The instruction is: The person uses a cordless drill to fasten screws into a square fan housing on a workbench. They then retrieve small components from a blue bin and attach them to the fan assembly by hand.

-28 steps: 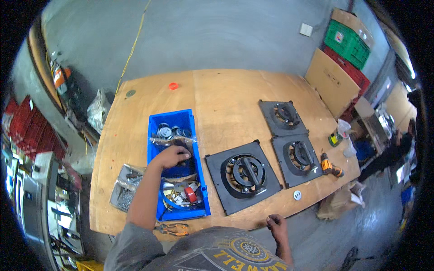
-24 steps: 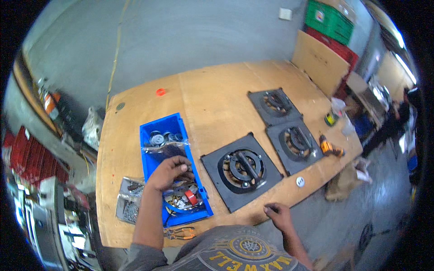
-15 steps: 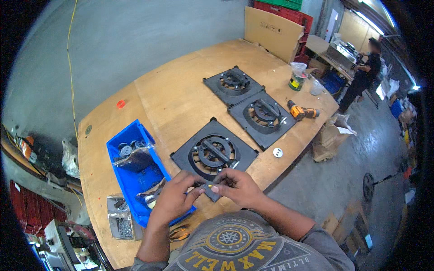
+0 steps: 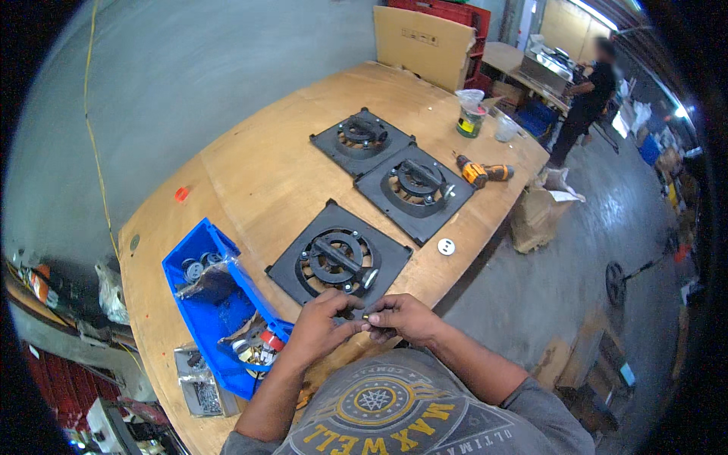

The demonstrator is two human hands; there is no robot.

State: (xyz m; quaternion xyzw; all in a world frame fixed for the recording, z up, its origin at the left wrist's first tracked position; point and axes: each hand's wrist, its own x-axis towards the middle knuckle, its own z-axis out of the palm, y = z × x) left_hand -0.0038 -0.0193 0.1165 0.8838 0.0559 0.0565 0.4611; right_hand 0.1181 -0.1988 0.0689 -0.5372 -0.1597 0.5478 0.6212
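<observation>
Over the near corner of the closest black burner plate (image 4: 299, 254), my two hands meet at their fingertips. A small brass-coloured piece (image 4: 366, 317) shows between them, its exact kind too small to tell. My right hand (image 4: 403, 317) pinches it between thumb and fingers. Thumb and forefinger of my left hand (image 4: 327, 327) close in on the same spot from the other side, partly hiding the piece. A round black burner (image 4: 335, 258) with a crossbar sits on the plate, with a silvery disc-shaped part (image 4: 368, 277) at its near right.
Two more black burner plates (image 4: 387, 208) lie farther back, near an orange cordless drill (image 4: 481, 171) and a white disc (image 4: 446, 246). Left stands a blue bin (image 4: 236, 299) of parts, beside a tray of screws (image 4: 206, 397). A person (image 4: 591, 98) stands at a far table.
The whole view has shifted, so the table things appear farther left. My hands have drawn closer together around the small piece, and more of the bin's near contents show.
</observation>
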